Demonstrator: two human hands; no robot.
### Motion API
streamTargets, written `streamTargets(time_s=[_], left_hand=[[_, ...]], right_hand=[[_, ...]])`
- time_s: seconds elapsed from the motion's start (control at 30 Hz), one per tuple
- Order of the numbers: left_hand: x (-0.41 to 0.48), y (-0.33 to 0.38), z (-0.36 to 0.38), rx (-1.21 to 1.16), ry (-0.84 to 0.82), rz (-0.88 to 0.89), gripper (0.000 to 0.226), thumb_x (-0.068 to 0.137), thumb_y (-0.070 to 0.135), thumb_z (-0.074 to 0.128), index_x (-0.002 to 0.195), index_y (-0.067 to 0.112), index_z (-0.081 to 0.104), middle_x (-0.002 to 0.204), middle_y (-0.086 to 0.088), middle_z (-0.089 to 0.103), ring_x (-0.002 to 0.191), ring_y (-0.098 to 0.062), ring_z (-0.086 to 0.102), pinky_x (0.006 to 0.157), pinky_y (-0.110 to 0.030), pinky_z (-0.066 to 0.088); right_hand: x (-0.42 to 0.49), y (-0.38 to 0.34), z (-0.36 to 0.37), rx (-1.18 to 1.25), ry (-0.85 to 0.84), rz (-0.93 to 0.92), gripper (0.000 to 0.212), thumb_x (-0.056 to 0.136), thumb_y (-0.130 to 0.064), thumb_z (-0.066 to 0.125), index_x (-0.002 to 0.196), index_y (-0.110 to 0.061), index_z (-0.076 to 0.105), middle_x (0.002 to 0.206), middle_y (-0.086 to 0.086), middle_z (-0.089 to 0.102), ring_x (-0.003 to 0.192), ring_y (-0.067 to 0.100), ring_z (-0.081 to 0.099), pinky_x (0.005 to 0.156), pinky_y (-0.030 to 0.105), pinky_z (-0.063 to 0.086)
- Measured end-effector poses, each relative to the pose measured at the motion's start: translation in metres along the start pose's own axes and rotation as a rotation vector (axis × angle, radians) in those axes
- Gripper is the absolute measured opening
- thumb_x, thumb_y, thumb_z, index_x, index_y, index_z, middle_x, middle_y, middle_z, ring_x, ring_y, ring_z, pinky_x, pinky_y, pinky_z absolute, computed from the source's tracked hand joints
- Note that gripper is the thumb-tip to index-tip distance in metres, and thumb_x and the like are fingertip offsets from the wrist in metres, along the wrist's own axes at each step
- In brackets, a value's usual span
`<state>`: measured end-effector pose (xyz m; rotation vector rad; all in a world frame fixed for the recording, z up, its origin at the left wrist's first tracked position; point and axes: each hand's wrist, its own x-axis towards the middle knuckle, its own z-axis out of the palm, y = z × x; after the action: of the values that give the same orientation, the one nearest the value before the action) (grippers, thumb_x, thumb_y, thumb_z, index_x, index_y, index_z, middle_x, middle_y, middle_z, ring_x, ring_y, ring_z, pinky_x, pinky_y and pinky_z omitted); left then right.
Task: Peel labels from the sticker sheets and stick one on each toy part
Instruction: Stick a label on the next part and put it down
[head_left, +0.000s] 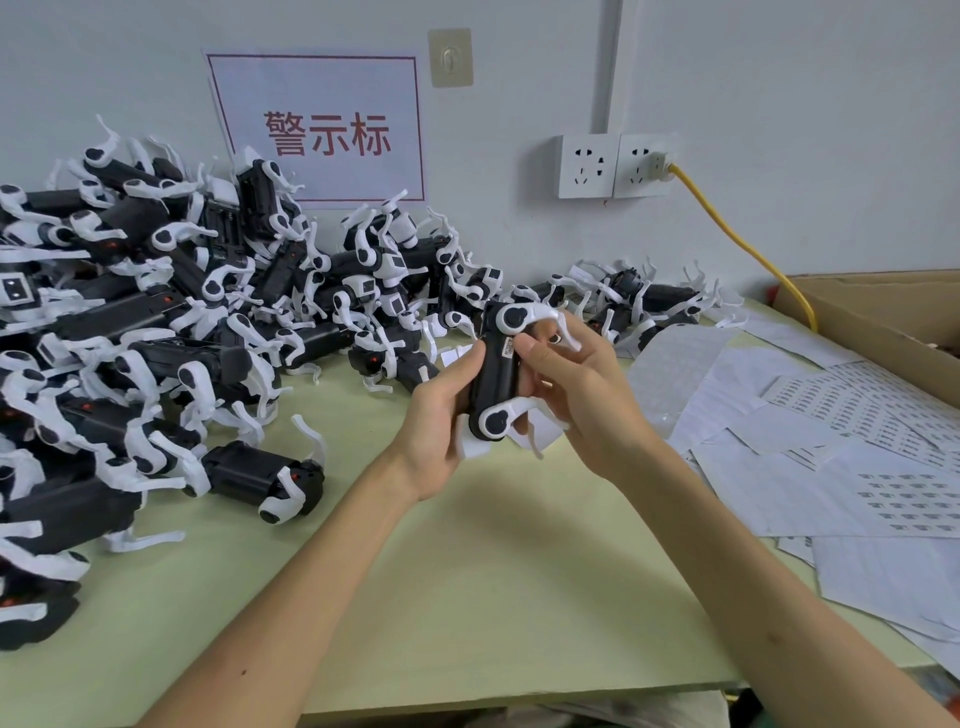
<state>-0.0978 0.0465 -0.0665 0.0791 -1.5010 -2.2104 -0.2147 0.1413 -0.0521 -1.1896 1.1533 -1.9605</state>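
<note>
Head cam: the black-and-white toy part is held up over the green table, sandwiched between both hands. The left hand grips its left side. The right hand wraps around the right side, thumb right beside a small label. Sticker sheets lie off to the right, and the pile of toy parts is on the left.
</note>
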Motion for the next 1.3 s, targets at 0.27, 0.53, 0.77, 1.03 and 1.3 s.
streamTargets(time_s=[0.27,0.53,0.77,1.03,1.3], left_hand=[[0.001,0.0,-0.003,0.064,-0.047,-0.009,0.047,0.105,0.044,0.036,0.12,0.024,0.076,0.12,-0.001,0.074,0.106,-0.015,0.07,0.081,-0.025,0.056],[0.002,0.001,-0.007,0.065,0.006,-0.036,0.041,0.102,0.043,0.043,0.105,0.025,0.08,0.097,-0.001,0.071,0.084,-0.018,0.065,0.07,-0.03,0.055],[0.008,-0.006,-0.005,0.228,0.123,-0.137,0.044,0.087,0.05,0.057,0.107,0.013,0.066,0.091,-0.007,0.071,0.081,-0.024,0.067,0.077,-0.034,0.049],[0.006,0.004,-0.005,0.309,0.146,-0.3,0.044,0.093,0.055,0.063,0.102,0.014,0.076,0.098,-0.008,0.074,0.07,-0.026,0.07,0.069,-0.035,0.055],[0.008,0.016,-0.018,-0.044,0.485,-0.127,0.042,0.11,0.038,0.038,0.094,0.005,0.059,0.077,-0.012,0.064,0.06,-0.035,0.072,0.046,-0.029,0.054]], right_hand=[[0.001,0.006,-0.003,-0.096,0.041,-0.008,0.044,0.083,-0.018,0.078,0.103,0.01,0.05,0.076,0.015,0.055,0.064,0.031,0.058,0.056,0.041,0.052],[0.006,0.01,-0.014,-0.088,-0.062,0.025,0.011,0.092,-0.005,0.062,0.09,-0.005,0.051,0.064,0.009,0.062,0.056,0.03,0.059,0.057,0.04,0.055],[0.011,-0.003,-0.035,-0.318,0.203,0.02,0.047,0.06,-0.006,0.052,0.107,-0.014,0.054,0.092,0.006,0.059,0.075,0.017,0.054,0.064,0.023,0.046],[0.009,-0.013,-0.052,-0.575,-0.192,0.03,0.055,0.079,0.001,0.068,0.128,-0.024,0.068,0.124,-0.009,0.071,0.119,0.013,0.063,0.096,0.033,0.05],[0.011,-0.009,-0.078,-0.55,-0.109,0.393,0.007,0.085,-0.005,0.068,0.092,-0.003,0.065,0.086,0.015,0.066,0.072,0.023,0.065,0.064,0.029,0.054]])
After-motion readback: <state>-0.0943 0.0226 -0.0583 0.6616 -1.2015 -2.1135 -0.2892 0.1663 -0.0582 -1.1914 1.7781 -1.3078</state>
